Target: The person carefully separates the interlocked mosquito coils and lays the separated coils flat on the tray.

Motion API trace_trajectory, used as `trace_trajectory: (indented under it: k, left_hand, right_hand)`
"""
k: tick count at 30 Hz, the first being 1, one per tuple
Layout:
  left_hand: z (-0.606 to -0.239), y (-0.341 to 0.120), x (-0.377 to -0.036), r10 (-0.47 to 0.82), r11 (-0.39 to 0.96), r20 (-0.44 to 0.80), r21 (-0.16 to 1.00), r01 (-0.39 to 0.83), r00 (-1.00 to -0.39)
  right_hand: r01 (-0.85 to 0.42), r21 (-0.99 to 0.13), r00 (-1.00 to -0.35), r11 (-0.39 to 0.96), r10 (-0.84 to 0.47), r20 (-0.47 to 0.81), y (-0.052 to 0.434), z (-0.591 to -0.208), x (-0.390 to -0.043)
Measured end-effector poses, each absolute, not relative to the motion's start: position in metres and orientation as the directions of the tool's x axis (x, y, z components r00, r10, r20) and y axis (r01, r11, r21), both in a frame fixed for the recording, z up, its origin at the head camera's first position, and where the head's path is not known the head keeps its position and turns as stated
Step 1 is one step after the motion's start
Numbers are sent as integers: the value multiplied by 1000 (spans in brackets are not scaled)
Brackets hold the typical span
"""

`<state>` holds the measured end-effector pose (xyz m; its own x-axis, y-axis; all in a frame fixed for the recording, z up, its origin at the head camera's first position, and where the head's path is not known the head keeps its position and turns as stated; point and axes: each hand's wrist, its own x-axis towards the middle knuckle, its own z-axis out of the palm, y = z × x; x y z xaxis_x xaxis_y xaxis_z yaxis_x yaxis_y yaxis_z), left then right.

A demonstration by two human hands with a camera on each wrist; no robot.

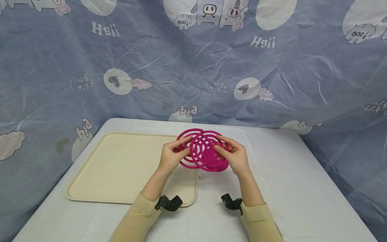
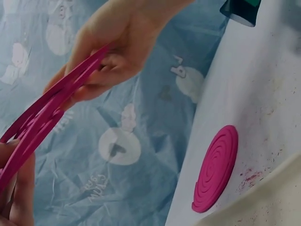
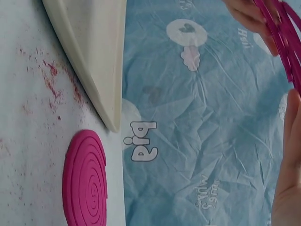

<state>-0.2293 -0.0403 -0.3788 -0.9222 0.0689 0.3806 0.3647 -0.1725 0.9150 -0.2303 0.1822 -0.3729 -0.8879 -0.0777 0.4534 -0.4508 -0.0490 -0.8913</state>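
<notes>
Both hands hold a pair of interlocked magenta spiral coils (image 1: 201, 148) in the air above the white table (image 1: 287, 174). My left hand (image 1: 174, 154) pinches the left side of the coils and my right hand (image 1: 230, 154) pinches the right side. The two spirals are shifted sideways against each other and overlap in the middle. The left wrist view has the held coils (image 2: 47, 113) edge-on, with the right hand (image 2: 113, 47) gripping them. In the right wrist view the held coils (image 3: 282, 33) cross the top right corner. A second flat magenta coil (image 2: 216, 167) (image 3: 87, 181) lies on the table below.
A cream tray (image 1: 121, 168) lies on the table's left half, its corner close to the lying coil. Pink crumbs (image 1: 202, 176) mark the tabletop beside the tray. A blue cartoon-print cloth (image 1: 193, 67) hangs behind the table.
</notes>
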Motion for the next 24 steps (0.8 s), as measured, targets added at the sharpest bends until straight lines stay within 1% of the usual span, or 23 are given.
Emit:
trace_trajectory:
  k: [6, 8, 10, 13, 14, 16, 18, 21, 23, 24]
  left_hand:
    - [-379, -32, -227, -81, -221, 425, 875, 432, -902]
    - [-379, -32, -226, -98, -227, 420, 873, 431, -902]
    - [-379, -34, -228, -83, -218, 404, 884, 413, -911]
    - [-380, -42, -230, 31, -204, 378, 908, 365, -925]
    - [-379, -46, -231, 88, -188, 373, 917, 352, -924]
    - [-379, -54, -233, 221, -156, 357, 931, 329, -907]
    - [-378, -61, -234, 355, -107, 349, 937, 333, -867]
    - [-377, -67, -235, 520, -49, 328, 933, 355, -789]
    - [-377, -69, -235, 581, -29, 318, 928, 371, -749]
    - [-376, -69, -235, 595, -17, 311, 927, 376, -741]
  right_hand:
    - [-483, -869, -876, -106, 59, 479, 171, -372, -228]
    - [-475, -873, -879, -110, 88, 468, 170, -371, -227]
    - [-450, -886, -892, -109, 85, 443, 171, -370, -227]
    - [-388, -919, -920, -74, -38, 391, 180, -368, -227]
    - [-366, -929, -924, -63, -95, 370, 184, -367, -227]
    - [-339, -940, -912, -39, -231, 338, 193, -367, -227]
    - [-327, -945, -880, 5, -366, 302, 201, -366, -228]
    - [-322, -945, -810, 63, -536, 240, 209, -367, -228]
    - [-323, -939, -776, 116, -601, 192, 211, -367, -228]
    - [-322, -938, -768, 132, -615, 177, 212, -367, -228]
